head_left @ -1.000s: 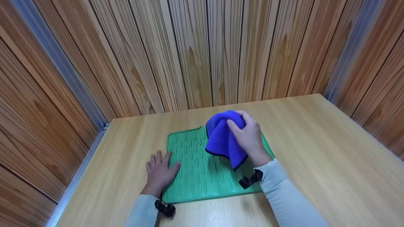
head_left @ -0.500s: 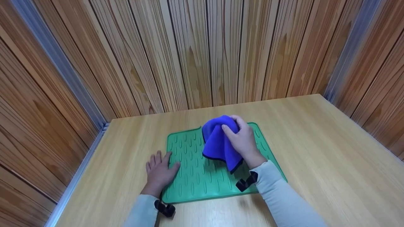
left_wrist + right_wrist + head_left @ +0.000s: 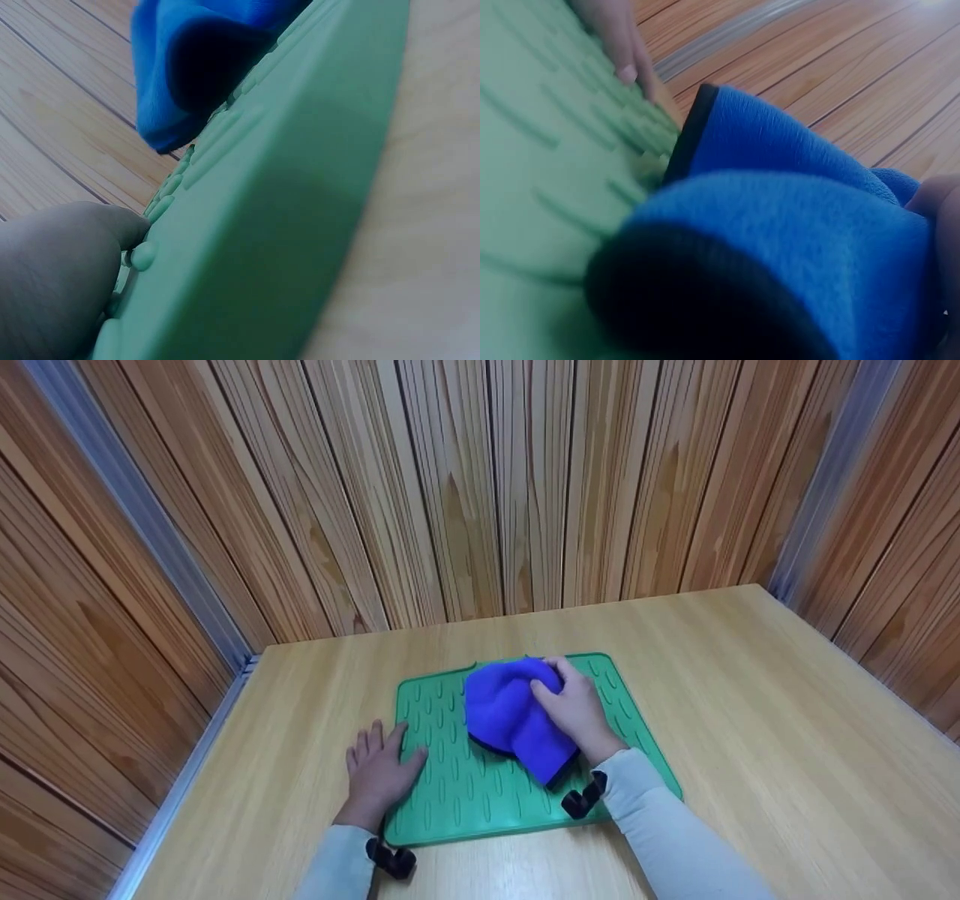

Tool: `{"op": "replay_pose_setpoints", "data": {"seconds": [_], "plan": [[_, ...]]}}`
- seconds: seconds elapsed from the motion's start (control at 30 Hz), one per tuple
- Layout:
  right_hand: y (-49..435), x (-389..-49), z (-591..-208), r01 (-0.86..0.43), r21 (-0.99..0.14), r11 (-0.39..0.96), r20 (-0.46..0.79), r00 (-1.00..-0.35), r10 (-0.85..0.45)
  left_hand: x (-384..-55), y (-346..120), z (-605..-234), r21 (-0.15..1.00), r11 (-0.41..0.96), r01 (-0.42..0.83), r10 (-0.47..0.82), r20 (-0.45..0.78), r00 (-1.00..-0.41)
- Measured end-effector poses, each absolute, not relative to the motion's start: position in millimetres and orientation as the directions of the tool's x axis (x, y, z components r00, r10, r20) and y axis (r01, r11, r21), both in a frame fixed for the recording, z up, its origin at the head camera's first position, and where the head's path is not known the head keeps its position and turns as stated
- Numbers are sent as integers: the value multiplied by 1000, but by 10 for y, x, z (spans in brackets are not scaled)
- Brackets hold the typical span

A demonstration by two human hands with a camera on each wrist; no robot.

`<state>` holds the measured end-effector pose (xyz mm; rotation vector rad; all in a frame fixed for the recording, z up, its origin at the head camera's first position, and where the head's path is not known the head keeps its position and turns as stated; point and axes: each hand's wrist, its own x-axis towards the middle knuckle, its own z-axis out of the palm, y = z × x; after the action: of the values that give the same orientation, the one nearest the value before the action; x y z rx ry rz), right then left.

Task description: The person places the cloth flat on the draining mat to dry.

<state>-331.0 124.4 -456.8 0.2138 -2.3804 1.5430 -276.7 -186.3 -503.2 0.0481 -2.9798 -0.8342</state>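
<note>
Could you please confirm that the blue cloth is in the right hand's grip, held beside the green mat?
Not quite: the blue cloth is over the green mat, not beside it, as the head view shows. It is indeed in the grip of the right hand.

The pale wood-grain tabletop (image 3: 720, 682) carries a green mat (image 3: 457, 802), studded with elongated raised ridges and lying flat. Across the mat's left edge lies the left hand (image 3: 381, 772), apparently resting partly on the tabletop itself.
</note>
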Motion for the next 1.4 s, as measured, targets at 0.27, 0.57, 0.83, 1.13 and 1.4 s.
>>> {"op": "replay_pose_setpoints", "data": {"seconds": [0.27, 0.57, 0.83, 1.13, 1.4], "plan": [[1251, -3341, -4733, -243, -843, 480, 281, -960, 8, -2760, -1870, -5022, 520, 854, -7, -37, 49, -998], [1237, -3345, -4807, -239, -805, 543, 258, -965, -41, -2781, -1864, -5013, 523, 852, -3, -36, 54, -998], [1239, -3337, -4821, -239, -800, 550, 247, -967, -61, -2776, -1866, -5029, 518, 855, -9, -36, 42, -998], [1362, -3342, -4719, -269, -835, 480, 246, -963, -111, -2772, -1865, -5020, 539, 842, -4, -33, 45, -998], [1579, -3287, -4638, -317, -863, 394, 288, -949, -131, -2750, -1766, -4924, 609, 793, 9, -41, 68, -997]]}}
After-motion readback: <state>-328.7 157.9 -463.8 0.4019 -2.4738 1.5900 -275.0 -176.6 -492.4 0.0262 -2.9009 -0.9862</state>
